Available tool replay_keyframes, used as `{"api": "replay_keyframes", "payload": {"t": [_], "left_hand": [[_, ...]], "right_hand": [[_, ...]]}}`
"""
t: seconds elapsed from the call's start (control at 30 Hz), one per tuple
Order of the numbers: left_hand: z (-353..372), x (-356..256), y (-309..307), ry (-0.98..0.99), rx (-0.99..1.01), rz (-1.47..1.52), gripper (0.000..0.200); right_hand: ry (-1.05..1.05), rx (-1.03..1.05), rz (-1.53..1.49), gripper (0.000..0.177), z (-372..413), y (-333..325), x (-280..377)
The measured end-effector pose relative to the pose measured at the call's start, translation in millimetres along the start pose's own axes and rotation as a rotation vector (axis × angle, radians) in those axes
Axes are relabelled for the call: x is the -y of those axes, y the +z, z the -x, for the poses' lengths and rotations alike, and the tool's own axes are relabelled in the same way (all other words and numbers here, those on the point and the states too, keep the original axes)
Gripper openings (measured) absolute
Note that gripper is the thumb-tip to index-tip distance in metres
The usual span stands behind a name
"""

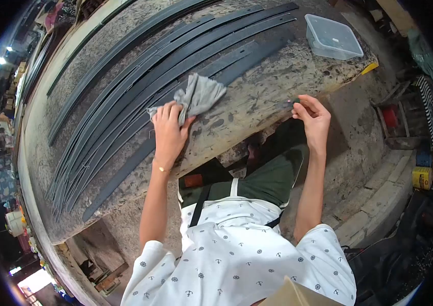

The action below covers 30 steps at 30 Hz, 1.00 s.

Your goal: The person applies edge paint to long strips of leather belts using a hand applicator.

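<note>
My left hand (pixel 168 127) is closed on a crumpled grey cloth (pixel 201 96) and presses it down over the nearest of the dark strips. That strip (pixel 124 176) is long, curved and flat, and it passes beneath the cloth and my fingers. Several similar dark strips (pixel 140 86) lie side by side in an arc beyond my left hand. My right hand (pixel 314 120) is raised by the near edge of the table, thumb and fingers pinched on a small dark piece (pixel 295 102). What kind of piece this is I cannot make out.
The worn, stained table (pixel 257 107) curves around in front of me. A clear plastic box (pixel 333 38) stands at its far right end, near a yellow patch (pixel 369 68) on the edge. Off to the right are a stool-like frame (pixel 395 122) and a yellow box (pixel 421 178).
</note>
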<state>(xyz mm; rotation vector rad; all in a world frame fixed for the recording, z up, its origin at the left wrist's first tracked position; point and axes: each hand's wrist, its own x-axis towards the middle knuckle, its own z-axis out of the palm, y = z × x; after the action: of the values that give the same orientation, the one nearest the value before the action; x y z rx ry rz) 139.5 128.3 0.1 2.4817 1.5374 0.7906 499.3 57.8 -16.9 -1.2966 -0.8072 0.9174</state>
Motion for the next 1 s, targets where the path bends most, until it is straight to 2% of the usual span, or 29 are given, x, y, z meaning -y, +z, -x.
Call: {"api": "replay_keyframes", "payload": {"t": [0.13, 0.2, 0.27, 0.33, 0.4, 0.43, 0.5, 0.53, 0.6, 0.63, 0.67, 0.73, 0.77, 0.83, 0.9, 1.0], "left_hand": [[43.0, 17.6, -36.9, 0.024, 0.072, 0.04, 0.031], [58.9, 26.4, -54.1, -0.049, 0.081, 0.117, 0.028], [68.7, 32.8, -70.2, -0.455, -0.051, 0.257, 0.031], [70.3, 64.3, -81.9, -0.567, -0.302, 0.168, 0.039], [59.2, 66.7, -101.1, -0.262, -0.377, -0.431, 0.052], [51.5, 56.7, -107.3, -0.271, -0.379, -0.435, 0.052], [30.2, 9.2, -104.2, -0.045, -0.38, -0.413, 0.058], [22.0, -2.8, -90.8, 0.029, -0.295, -0.247, 0.058], [-0.2, -24.0, -61.1, 0.107, 0.005, 0.108, 0.055], [-11.3, -28.7, -43.6, 0.201, 0.053, 0.08, 0.053], [-19.7, -28.4, -26.7, 0.232, 0.085, 0.075, 0.043], [-25.0, -16.0, -0.4, 0.243, 0.055, 0.078, 0.026], [-23.7, -15.4, -0.8, 0.245, 0.057, 0.08, 0.026], [-16.8, -16.8, -2.3, 0.127, -0.005, 0.129, 0.013], [-8.4, -19.2, -2.5, 0.115, -0.038, 0.126, 0.011], [4.3, -27.7, -4.0, 0.08, -0.127, 0.144, 0.009]], "right_hand": [[0.016, -0.042, -0.074, 0.021, -0.5, -9.2, -8.4], [-0.014, -0.058, -0.139, 0.019, -1.0, -6.1, -7.3], [-0.007, -0.047, -0.148, 0.018, -1.4, 0.8, -4.4], [-0.05, 0.014, -0.171, 0.018, -0.6, 6.7, 2.3], [-0.044, 0.055, -0.165, 0.017, -3.2, 13.0, 7.4], [-0.035, 0.086, -0.14, 0.018, -4.1, 19.4, 12.0], [-0.022, 0.129, -0.109, 0.018, -4.1, 34.8, 16.6], [-0.047, 0.147, -0.092, 0.019, -6.6, 44.6, 18.2], [-0.076, 0.171, -0.073, 0.02, -11.7, 65.0, 22.8], [-0.019, 0.201, -0.121, 0.021, -13.8, 75.6, 25.8], [0.039, 0.228, -0.171, 0.023, -15.7, 87.6, 26.7], [-0.052, 0.198, -0.08, 0.022, -19.6, 115.9, 18.4], [-0.064, 0.217, -0.059, 0.022, -20.6, 128.5, 16.0], [-0.064, 0.219, -0.035, 0.022, -22.0, 146.8, 9.0], [-0.093, 0.338, 0.045, 0.021, -22.1, 159.6, 1.5], [-0.095, 0.376, 0.103, 0.019, -15.5, 167.7, -1.9]]}}
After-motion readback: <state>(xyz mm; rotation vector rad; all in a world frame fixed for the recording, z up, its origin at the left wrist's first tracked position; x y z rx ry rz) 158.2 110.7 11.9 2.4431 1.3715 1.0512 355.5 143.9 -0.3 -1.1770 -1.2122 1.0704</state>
